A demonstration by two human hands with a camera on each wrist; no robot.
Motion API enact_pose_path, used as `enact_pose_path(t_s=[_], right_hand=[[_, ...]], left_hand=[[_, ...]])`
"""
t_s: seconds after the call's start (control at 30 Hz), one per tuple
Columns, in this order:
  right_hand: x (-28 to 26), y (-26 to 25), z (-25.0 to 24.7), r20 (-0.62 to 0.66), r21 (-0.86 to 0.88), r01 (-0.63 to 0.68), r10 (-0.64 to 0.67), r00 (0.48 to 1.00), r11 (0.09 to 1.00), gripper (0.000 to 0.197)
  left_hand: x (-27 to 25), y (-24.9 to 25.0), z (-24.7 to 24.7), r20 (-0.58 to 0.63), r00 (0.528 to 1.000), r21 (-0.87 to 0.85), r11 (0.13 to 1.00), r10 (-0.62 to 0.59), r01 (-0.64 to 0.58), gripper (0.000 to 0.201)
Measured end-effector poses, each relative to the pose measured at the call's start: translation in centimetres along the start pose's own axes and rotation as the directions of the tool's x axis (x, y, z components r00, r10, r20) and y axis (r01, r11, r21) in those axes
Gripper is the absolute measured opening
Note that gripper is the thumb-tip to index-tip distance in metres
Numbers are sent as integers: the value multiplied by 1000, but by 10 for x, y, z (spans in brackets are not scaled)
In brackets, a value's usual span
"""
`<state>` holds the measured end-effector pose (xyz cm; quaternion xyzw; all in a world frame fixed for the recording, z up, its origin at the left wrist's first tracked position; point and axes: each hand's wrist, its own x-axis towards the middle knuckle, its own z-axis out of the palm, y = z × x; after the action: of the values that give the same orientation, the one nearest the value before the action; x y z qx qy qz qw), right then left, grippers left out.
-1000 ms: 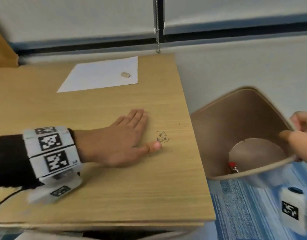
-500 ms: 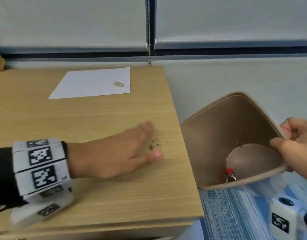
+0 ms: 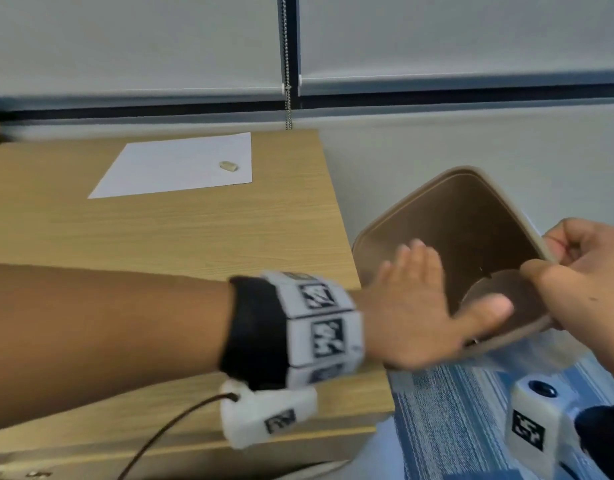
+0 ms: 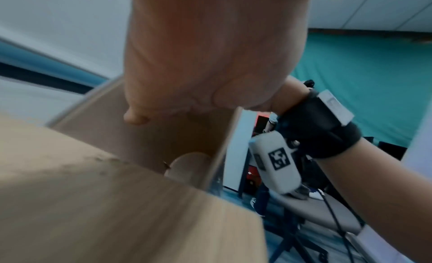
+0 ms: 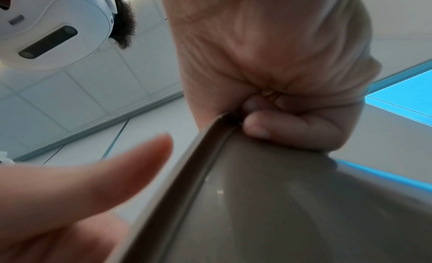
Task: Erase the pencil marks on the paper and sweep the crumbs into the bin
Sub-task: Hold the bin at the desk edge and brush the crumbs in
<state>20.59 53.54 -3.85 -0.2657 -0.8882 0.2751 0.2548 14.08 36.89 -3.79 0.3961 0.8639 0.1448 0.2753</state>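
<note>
My left hand (image 3: 412,306) is flat with straight fingers, stretched past the wooden table's right edge (image 3: 354,271) over the mouth of the brown bin (image 3: 471,216). My right hand (image 3: 582,271) grips the bin's near rim and holds it tilted against the table's side; the right wrist view shows its fingers (image 5: 280,130) curled on the rim. In the left wrist view, blurred dark crumbs (image 4: 103,158) lie along the table edge just before the bin (image 4: 151,133). The white paper (image 3: 177,164) lies at the table's back with a small beige eraser (image 3: 228,166) on it.
A bead chain (image 3: 287,64) hangs from the window blinds behind the table. Blue striped carpet (image 3: 447,420) lies below the bin. A small red item sat in the bin's bottom earlier; my left hand hides it now.
My left hand has swept right across the table, pushing the crumb pile to the edge, and now reaches over the bin's mouth. My right hand keeps holding the bin.
</note>
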Motion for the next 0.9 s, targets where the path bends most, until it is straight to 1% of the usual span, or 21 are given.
enact_pose_path(t_s=[0.03, 0.07, 0.1, 0.13, 0.17, 0.2, 0.23, 0.27, 0.3, 0.33, 0.37, 0.43, 0.5, 0.57, 0.6, 0.67, 0.73, 0.77, 0.8, 0.83, 0.9], right_hand=[[-1, 1, -1, 5, 8, -12, 12, 1000, 1000, 17], [-3, 2, -1, 10, 12, -28, 28, 1000, 1000, 19], [-4, 3, -1, 14, 20, -36, 36, 999, 999, 20], [-4, 3, -1, 19, 26, -38, 37, 999, 999, 21], [-5, 3, -1, 22, 33, -36, 35, 999, 999, 21], [-5, 2, -1, 24, 37, -35, 34, 999, 999, 21], [-5, 2, -1, 25, 43, -34, 33, 999, 999, 23], [-5, 1, -1, 23, 49, -33, 32, 999, 998, 24], [-5, 1, 0, 14, 53, -26, 26, 1000, 998, 25], [-6, 1, 1, 2, 61, -24, 24, 1000, 998, 26], [-6, 2, 2, -11, 72, -20, 21, 1000, 997, 26], [-8, 1, 5, -15, 85, -8, 10, 1000, 996, 24], [-11, 3, 7, -14, 87, -5, 6, 1000, 996, 19], [-14, 6, 8, -14, 83, -14, 15, 1000, 996, 17], [-16, 6, 9, -9, 83, -15, 16, 1000, 996, 16], [-16, 6, 9, -17, 86, -14, 16, 1000, 996, 17], [-14, 9, 10, -18, 81, -25, 26, 999, 996, 17], [-13, 11, 10, -11, 77, -34, 35, 999, 996, 18], [-13, 11, 11, -3, 79, -34, 34, 999, 996, 18], [-12, 11, 11, -1, 79, -28, 28, 1000, 996, 17], [-13, 7, 12, -1, 88, -13, 13, 1000, 996, 14]], left_hand=[[-6, -14, -8, -79, 996, -8, 999, -44, 44, 100], [-15, -33, -15, -134, 984, -13, 993, -115, 114, 97], [-26, -55, -21, -165, 964, -19, 978, -208, 208, 97], [-40, -77, -25, -176, 932, -27, 947, -318, 319, 100], [-54, -97, -24, -172, 888, -28, 903, -427, 429, 104], [-69, -112, -20, -157, 846, -21, 858, -509, 513, 109], [-82, -121, -12, -134, 818, 2, 825, -560, 565, 113], [-92, -123, -2, -106, 808, 40, 810, -579, 586, 118], [-96, -120, 8, -83, 815, 77, 812, -573, 579, 122], [-94, -112, 16, -67, 833, 98, 827, -550, 554, 121], [-85, -98, 22, -58, 851, 90, 847, -521, 524, 116], [-54, -63, 30, -42, 900, 28, 899, -435, 436, 103], [-19, -26, 35, -49, 950, -53, 951, -307, 305, 95], [0, -3, 31, -52, 979, -153, 970, -199, 189, 88], [3, -1, 26, -68, 982, -195, 967, -178, 162, 86], [-4, -12, 12, -131, 971, -230, 959, -201, 167, 82], [-26, -37, -4, -196, 939, -230, 944, -281, 235, 79], [-41, -54, -9, -225, 913, -220, 931, -339, 291, 79], [-57, -71, -11, -245, 881, -211, 909, -404, 359, 84], [-72, -86, -12, -242, 848, -208, 879, -472, 429, 92], [-90, -107, -10, -171, 793, -165, 811, -584, 562, 107]])
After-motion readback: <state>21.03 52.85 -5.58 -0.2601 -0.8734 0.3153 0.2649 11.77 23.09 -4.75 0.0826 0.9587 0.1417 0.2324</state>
